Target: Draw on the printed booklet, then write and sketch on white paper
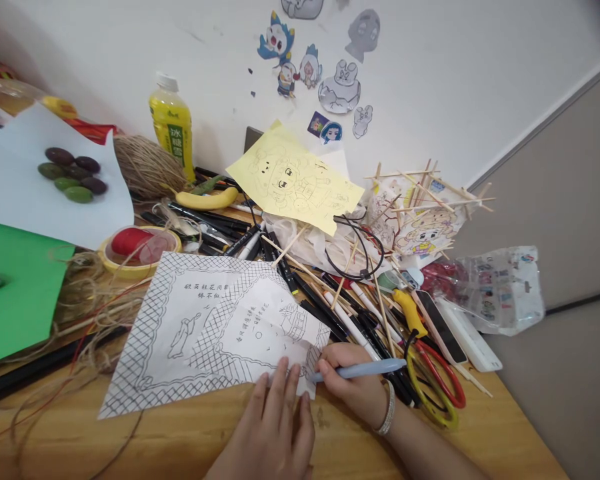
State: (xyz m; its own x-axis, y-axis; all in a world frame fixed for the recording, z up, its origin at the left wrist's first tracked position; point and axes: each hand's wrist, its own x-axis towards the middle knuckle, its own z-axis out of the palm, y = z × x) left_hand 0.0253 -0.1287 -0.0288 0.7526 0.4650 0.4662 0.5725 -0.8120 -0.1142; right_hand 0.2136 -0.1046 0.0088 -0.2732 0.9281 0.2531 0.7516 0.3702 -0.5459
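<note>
In the head view, a sheet with a line drawing (180, 320) lies on the near middle of the wooden tabletop (180, 453), bordered with cross-hatching and bearing small figures and columns of handwritten characters. The left hand (275, 427) rests on its near edge toward the right, fingers stretched out and lying on the paper, gripping nothing. The right hand (347, 383), just beside it, is closed around a light blue pen (375, 367) whose tip is down at the sheet's near right corner; whether it touches the paper cannot be told. A bracelet (389, 408) circles the right wrist.

Right of that hand lie scissors (437, 393) with red and yellow handles. Beyond the drawing, a heap of markers (347, 323) and thin sticks spreads to the far side, with a yellow sheet (285, 177) showing a cartoon figure, a black cable (381, 257) and a banana-shaped item (207, 199). A bottle with a yellow label (163, 110) stands upright at far left, behind a bundle of twine (147, 163). On the left, dark oval items (73, 177) rest on white paper (15, 180), with a green sheet (20, 300) nearer. At far right are a stick-framed paper construction (425, 227) and a clear plastic bag (505, 287)
</note>
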